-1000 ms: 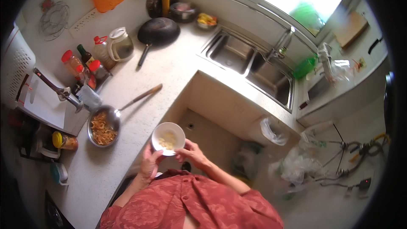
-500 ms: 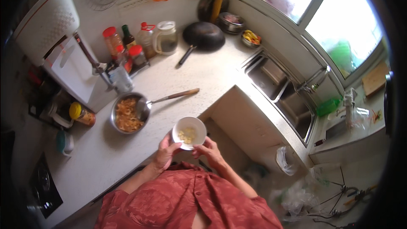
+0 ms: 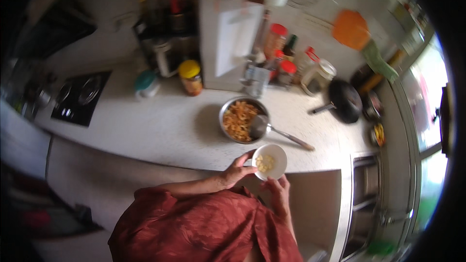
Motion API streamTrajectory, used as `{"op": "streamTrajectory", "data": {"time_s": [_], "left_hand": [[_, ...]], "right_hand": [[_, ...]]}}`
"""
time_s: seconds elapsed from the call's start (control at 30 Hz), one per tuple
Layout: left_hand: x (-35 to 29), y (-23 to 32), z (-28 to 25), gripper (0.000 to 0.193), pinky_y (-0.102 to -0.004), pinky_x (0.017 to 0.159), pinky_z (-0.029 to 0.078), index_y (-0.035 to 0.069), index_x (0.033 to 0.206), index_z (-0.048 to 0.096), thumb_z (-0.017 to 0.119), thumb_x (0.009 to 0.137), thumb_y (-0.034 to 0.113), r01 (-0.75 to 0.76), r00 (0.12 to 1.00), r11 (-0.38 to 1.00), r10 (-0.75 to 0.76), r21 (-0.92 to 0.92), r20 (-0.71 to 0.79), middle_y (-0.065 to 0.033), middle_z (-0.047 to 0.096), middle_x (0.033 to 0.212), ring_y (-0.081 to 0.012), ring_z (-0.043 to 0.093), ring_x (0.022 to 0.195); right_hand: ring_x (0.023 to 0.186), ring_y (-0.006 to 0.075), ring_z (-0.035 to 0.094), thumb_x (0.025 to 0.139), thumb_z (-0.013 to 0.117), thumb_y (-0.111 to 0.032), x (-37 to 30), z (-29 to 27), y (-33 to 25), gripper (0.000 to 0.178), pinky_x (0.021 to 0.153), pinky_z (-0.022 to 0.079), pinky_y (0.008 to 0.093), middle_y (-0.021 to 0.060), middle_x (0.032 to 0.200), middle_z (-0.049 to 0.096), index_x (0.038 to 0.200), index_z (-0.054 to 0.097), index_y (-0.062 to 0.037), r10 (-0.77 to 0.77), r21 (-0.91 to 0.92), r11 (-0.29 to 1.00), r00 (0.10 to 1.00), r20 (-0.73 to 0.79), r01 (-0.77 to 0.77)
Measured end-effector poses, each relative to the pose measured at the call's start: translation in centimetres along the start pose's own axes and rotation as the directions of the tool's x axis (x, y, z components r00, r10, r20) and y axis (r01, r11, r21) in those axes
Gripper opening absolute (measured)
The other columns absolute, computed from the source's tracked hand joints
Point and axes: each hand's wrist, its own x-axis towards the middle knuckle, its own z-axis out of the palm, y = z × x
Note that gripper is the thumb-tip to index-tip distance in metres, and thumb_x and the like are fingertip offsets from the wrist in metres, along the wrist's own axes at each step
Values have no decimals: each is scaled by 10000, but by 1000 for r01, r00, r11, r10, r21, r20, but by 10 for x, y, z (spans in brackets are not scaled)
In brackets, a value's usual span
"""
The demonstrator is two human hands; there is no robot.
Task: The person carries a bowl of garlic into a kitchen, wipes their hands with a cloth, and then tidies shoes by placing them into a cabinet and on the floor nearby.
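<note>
A small white bowl (image 3: 277,154) is held between my two hands, just off the counter's front edge. Pale yellowish chopped pieces (image 3: 264,163), perhaps garlic, lie in its bottom. My left hand (image 3: 236,171) grips its left side, with the thumb at the rim. At the near right side, my right hand (image 3: 276,187) has its fingers closed against the bowl. Just beyond, a steel bowl (image 3: 224,131) of orange-brown food (image 3: 239,120) stands on the counter. Its metal turner (image 3: 259,127) rests with the blade in the food and the wooden handle pointing right.
Jars and bottles (image 3: 287,70) line the wall behind the steel bowl. A yellow-lidded jar (image 3: 190,77) and a teal-lidded container (image 3: 146,85) stand left of it. A black wok (image 3: 344,101) lies far right, near the sink (image 3: 365,184). A stove (image 3: 81,98) sits far left.
My view has turned to the left, bringing the stove fully into sight and shifting the counter things rightward. Both hands still hold the white bowl, which appears nearer the steel bowl.
</note>
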Motion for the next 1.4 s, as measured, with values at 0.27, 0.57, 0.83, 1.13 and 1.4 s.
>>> {"op": "streamTrajectory", "data": {"time_s": [0.27, 0.57, 0.83, 1.13, 1.4], "left_hand": [[-58, 8, -13, 628, -318, 995, 359, 11, 1368, 278, 552, 805, 48, -104, 928, 990, 63, -93, -367, -103, 408, 1313, -191, 397, 1208], [-147, -35, 1, 641, -354, 949, 436, 68, 1395, 226, 561, 849, 77, -181, 787, 981, 104, -66, -608, -105, 376, 1322, -216, 397, 1213], [-184, -7, 10, 650, -340, 919, 467, 72, 1390, 226, 572, 841, 39, -223, 728, 972, 117, -72, -675, -114, 374, 1320, -218, 422, 1191], [-277, 43, -55, 664, -353, 907, 487, 56, 1376, 251, 595, 808, 37, -225, 710, 974, 179, 21, -681, -130, 333, 1344, -267, 394, 1216], [-425, 102, -132, 685, -349, 885, 482, 81, 1399, 228, 586, 817, 31, -309, 554, 928, 353, 208, -754, -131, 465, 1233, -231, 489, 1123]], "right_hand": [[703, 154, 581, 812, 568, -154, 18, 46, -13, 320, 631, 465, 263, 94, 835, 609, 1071, 530, 30, 150, -235, 969, 936, 318, -76], [685, 131, 535, 777, 597, -232, -17, 62, 18, 400, 612, 434, 247, 54, 840, 586, 1081, 538, 21, 359, -349, 918, 768, 530, -188], [742, 132, 534, 761, 621, -228, -38, 92, 5, 460, 639, 437, 245, 55, 927, 590, 1140, 522, 13, 408, -402, 898, 685, 603, -181], [677, 176, 593, 783, 613, -191, -68, 199, 47, 408, 594, 498, 278, 121, 848, 611, 1084, 513, 65, 355, -415, 905, 699, 620, -92], [731, 180, 613, 808, 612, -68, -117, 365, 102, 371, 596, 524, 291, 131, 949, 610, 1142, 495, 43, 484, -460, 870, 475, 735, -175]]}}
